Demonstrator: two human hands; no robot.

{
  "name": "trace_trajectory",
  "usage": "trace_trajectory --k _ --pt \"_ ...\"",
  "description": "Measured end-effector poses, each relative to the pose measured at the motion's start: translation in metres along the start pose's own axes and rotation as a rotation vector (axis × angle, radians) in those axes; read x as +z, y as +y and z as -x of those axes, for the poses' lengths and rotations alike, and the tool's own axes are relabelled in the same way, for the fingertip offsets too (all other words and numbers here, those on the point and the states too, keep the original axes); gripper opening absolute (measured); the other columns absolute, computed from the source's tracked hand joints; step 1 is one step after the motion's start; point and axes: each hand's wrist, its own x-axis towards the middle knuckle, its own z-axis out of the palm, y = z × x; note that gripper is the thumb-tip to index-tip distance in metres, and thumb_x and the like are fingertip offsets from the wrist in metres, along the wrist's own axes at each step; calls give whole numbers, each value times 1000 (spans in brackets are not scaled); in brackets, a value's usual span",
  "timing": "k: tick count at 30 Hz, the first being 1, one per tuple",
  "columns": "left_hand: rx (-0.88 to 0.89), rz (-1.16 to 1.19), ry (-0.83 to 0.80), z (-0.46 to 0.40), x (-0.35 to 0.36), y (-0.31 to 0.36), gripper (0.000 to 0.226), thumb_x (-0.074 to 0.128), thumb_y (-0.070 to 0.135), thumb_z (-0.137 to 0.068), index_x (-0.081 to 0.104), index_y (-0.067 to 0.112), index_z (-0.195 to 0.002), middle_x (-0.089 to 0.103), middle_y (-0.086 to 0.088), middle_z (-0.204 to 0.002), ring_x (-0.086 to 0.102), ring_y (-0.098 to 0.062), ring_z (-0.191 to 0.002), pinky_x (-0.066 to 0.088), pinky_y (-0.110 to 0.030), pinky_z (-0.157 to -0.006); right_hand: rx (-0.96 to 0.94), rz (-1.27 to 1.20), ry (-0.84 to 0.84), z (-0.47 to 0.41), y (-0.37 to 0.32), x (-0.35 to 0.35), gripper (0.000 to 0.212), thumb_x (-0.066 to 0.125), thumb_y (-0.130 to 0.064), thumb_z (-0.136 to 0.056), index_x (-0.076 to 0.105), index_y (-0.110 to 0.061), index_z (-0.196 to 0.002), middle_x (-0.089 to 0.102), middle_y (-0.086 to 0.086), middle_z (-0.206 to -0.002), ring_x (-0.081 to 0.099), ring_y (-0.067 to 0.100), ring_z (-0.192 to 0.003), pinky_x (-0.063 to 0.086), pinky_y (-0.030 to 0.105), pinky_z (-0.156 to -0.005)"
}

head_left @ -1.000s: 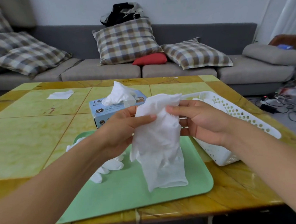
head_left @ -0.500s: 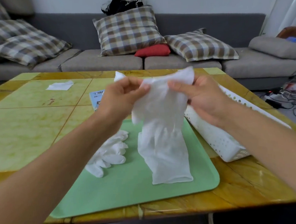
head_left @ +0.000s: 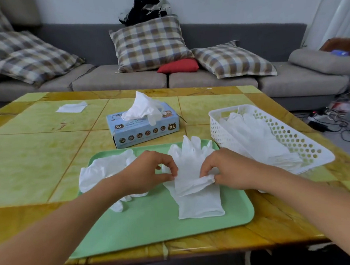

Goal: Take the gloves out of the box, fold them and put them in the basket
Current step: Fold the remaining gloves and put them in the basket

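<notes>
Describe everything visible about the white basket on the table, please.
The white basket is a long rectangular plastic tray with rows of round holes in its walls and a handle slot at its far end. It stands upright on the yellow table, right of the green tray. White gloves lie flat inside. Neither hand touches it.

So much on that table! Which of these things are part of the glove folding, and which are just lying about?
Part of the job:
glove being folded, pinched by left hand and right hand
glove box
white basket
loose gloves on the green tray

Just lying about:
white tissue on the table
plaid cushions
red cushion
</notes>
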Motion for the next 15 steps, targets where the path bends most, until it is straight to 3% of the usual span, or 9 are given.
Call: trace_trajectory --k 4,6,9,11,15 --pt "115 -79 73 -2 -6 10 17 72 16 -90 66 32 -86 70 23 -103 60 0 -87 42 -7 -68 -33 -28 110 5 5 -4 21 70 -5 -87 80 -23 -94 71 -9 -105 65 10 -93 53 38 -89" --pt "111 5 102 -1 -11 16 16 68 10 -93 64 25 -88 70 21 -107 65 -1 -79 47 -11 -65 -33 -86 206 3 5 -4 23 72 -5 -86 80 -24 -94 72 -10 -99 66 10 -79 57 41 -80" --pt "108 98 19 4 -13 20 17 63 1 -94 63 18 -90 74 9 -100 72 -7 -76 57 -21 -67 37 -226 188 0 3 -4 26 66 3 -89 80 -19 -94 75 -2 -93 71 13 -68 61 34 -66" --pt "120 104 -21 11 -9 18 19 64 -1 -92 65 17 -90 75 5 -93 72 -7 -83 60 -28 -75 4 -248 131 0 2 -2 26 65 5 -88 80 -16 -93 77 -3 -91 73 11 -76 62 34 -73" --pt "139 -30 -66 24 0 5 11 70 10 -90 71 20 -94 73 15 -89 70 -2 -85 58 -28 -80 -50 -156 -29 2 0 3 23 71 -2 -86 81 -20 -97 77 -11 -94 70 3 -89 58 31 -87"
